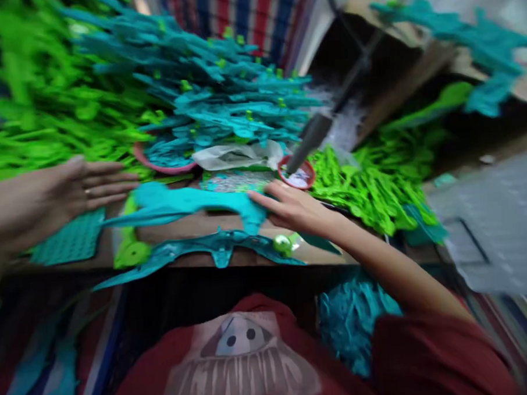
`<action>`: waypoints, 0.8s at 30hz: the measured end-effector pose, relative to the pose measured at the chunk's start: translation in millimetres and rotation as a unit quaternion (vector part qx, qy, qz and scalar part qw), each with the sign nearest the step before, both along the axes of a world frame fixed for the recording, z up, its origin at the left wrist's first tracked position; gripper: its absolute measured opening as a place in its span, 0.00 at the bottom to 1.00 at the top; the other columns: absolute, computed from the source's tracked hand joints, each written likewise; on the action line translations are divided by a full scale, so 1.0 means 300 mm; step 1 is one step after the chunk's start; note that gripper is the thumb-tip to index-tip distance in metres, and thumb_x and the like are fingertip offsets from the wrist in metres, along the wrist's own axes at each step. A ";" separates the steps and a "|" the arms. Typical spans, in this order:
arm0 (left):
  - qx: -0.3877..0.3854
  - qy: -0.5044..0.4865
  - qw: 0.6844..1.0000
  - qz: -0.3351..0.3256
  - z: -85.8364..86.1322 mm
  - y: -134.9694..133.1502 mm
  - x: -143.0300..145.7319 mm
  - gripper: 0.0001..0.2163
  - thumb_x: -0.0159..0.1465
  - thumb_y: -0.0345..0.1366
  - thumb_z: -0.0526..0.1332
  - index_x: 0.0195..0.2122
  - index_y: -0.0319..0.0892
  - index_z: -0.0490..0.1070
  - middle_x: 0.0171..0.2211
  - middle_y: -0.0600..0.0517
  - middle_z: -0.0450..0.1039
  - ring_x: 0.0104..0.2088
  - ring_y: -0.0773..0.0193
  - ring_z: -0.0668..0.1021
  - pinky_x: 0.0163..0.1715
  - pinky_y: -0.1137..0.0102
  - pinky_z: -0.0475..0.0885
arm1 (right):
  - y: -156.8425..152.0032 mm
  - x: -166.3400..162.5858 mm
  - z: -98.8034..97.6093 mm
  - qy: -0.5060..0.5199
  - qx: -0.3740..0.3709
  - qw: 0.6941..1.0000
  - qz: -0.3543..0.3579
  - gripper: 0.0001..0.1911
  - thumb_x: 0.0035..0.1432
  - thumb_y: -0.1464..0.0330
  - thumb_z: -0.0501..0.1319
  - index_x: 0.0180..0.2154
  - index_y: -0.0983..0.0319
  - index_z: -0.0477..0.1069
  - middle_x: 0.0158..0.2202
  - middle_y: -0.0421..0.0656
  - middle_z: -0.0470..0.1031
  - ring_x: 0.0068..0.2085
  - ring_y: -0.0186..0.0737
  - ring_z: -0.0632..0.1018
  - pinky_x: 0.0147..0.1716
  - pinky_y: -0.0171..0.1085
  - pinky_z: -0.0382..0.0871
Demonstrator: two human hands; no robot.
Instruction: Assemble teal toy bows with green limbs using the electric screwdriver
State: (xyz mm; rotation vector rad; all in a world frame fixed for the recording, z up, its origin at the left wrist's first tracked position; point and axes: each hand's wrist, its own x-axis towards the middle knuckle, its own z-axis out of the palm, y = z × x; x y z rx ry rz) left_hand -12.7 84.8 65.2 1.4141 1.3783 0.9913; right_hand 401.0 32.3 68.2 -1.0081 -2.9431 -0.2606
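My right hand (290,208) grips the right end of a teal plastic part (189,201), a long wing-like piece held just above the bench. My left hand (82,188) is open by the part's left end, fingers stretched out and apart from it, with a ring on one finger. Nearer the bench edge lies a second teal part (222,246), its ribbed inner side up. On its right side sits a small round lime-green piece (283,245). A lime-green piece (132,250) with a hole lies by its left side, partly hidden.
A pile of teal parts (224,88) rises behind, with lime-green parts (45,114) at left and more green parts (372,187) at right. A dark hanging tool (313,134) points into a red bowl (310,182) of small pieces. A teal perforated tray (68,238) lies below my left hand.
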 end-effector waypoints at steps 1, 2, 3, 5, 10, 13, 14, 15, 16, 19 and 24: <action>-0.025 -0.042 0.999 0.016 -0.005 -0.045 0.000 0.29 0.57 0.64 0.65 0.47 0.43 0.78 0.46 0.47 0.82 0.51 0.45 0.80 0.61 0.40 0.67 | -0.024 0.038 -0.028 0.027 -0.036 0.999 -0.025 0.28 0.70 0.68 0.51 0.69 0.65 0.56 0.49 0.54 0.72 0.48 0.49 0.75 0.46 0.47 0.78; -0.033 -0.082 0.996 0.034 -0.014 -0.092 0.003 0.28 0.56 0.61 0.67 0.46 0.43 0.78 0.47 0.47 0.82 0.52 0.46 0.80 0.62 0.42 0.67 | -0.040 0.069 -0.058 0.051 -0.073 0.995 -0.038 0.30 0.69 0.66 0.53 0.70 0.64 0.55 0.51 0.56 0.72 0.48 0.50 0.76 0.47 0.48 0.78; -0.028 -0.114 0.991 0.057 -0.027 -0.135 0.009 0.25 0.57 0.59 0.68 0.45 0.43 0.78 0.47 0.46 0.82 0.53 0.47 0.80 0.62 0.45 0.68 | -0.046 0.088 -0.089 0.062 -0.107 0.992 -0.038 0.32 0.69 0.65 0.55 0.70 0.62 0.53 0.52 0.56 0.71 0.49 0.51 0.77 0.47 0.49 0.78; -0.017 -0.140 0.986 0.091 -0.062 -0.206 0.021 0.22 0.61 0.55 0.66 0.45 0.42 0.78 0.47 0.46 0.82 0.51 0.50 0.81 0.59 0.49 0.71 | -0.044 0.086 -0.144 0.079 -0.149 0.986 -0.011 0.33 0.68 0.66 0.55 0.71 0.58 0.50 0.50 0.54 0.71 0.46 0.50 0.78 0.44 0.49 0.80; 0.043 -0.128 0.973 0.188 -0.132 -0.338 0.003 0.17 0.70 0.45 0.59 0.48 0.35 0.75 0.43 0.44 0.81 0.44 0.59 0.82 0.47 0.60 0.77 | -0.022 -0.064 -0.201 0.095 -0.218 0.969 0.066 0.32 0.68 0.66 0.55 0.71 0.56 0.51 0.50 0.53 0.71 0.46 0.49 0.78 0.46 0.50 0.79; 0.083 -0.126 0.956 0.252 -0.159 -0.406 -0.018 0.14 0.70 0.43 0.60 0.46 0.35 0.75 0.40 0.45 0.81 0.41 0.61 0.82 0.43 0.65 0.77 | 0.003 -0.137 -0.217 0.098 -0.222 0.966 0.088 0.32 0.67 0.67 0.56 0.70 0.56 0.53 0.52 0.54 0.71 0.49 0.52 0.77 0.48 0.53 0.78; 0.095 -0.123 0.950 0.270 -0.172 -0.428 -0.023 0.14 0.70 0.43 0.60 0.46 0.36 0.75 0.40 0.46 0.81 0.41 0.62 0.82 0.42 0.65 0.77 | 0.011 -0.151 -0.223 0.096 -0.217 0.967 0.092 0.32 0.67 0.67 0.56 0.70 0.57 0.54 0.52 0.55 0.71 0.50 0.53 0.77 0.48 0.53 0.78; 0.105 -0.117 0.945 0.287 -0.189 -0.452 -0.025 0.14 0.70 0.43 0.59 0.46 0.37 0.74 0.40 0.47 0.81 0.41 0.62 0.82 0.43 0.65 0.77 | 0.017 -0.161 -0.228 0.095 -0.209 0.969 0.095 0.32 0.66 0.68 0.56 0.70 0.57 0.55 0.51 0.55 0.71 0.50 0.54 0.77 0.48 0.54 0.78; 0.115 -0.110 0.939 0.306 -0.209 -0.475 -0.025 0.14 0.71 0.44 0.59 0.46 0.38 0.74 0.41 0.48 0.80 0.41 0.62 0.81 0.43 0.65 0.76 | 0.022 -0.167 -0.232 0.094 -0.200 0.970 0.097 0.32 0.65 0.69 0.57 0.69 0.58 0.56 0.51 0.55 0.71 0.50 0.54 0.76 0.48 0.55 0.78; 0.138 -0.072 0.924 0.350 -0.286 -0.547 -0.010 0.12 0.70 0.44 0.60 0.47 0.41 0.73 0.42 0.51 0.80 0.44 0.62 0.81 0.44 0.66 0.75 | 0.026 -0.170 -0.230 0.086 -0.185 0.974 0.102 0.32 0.64 0.70 0.57 0.68 0.60 0.58 0.51 0.56 0.71 0.49 0.55 0.76 0.47 0.54 0.78; 0.213 0.121 0.913 0.325 -0.397 -0.636 0.047 0.10 0.67 0.37 0.61 0.49 0.44 0.73 0.49 0.48 0.74 0.46 0.60 0.79 0.47 0.63 0.75 | 0.021 -0.175 -0.209 0.074 -0.181 0.974 0.109 0.30 0.66 0.69 0.56 0.67 0.63 0.59 0.51 0.56 0.71 0.49 0.53 0.77 0.47 0.52 0.78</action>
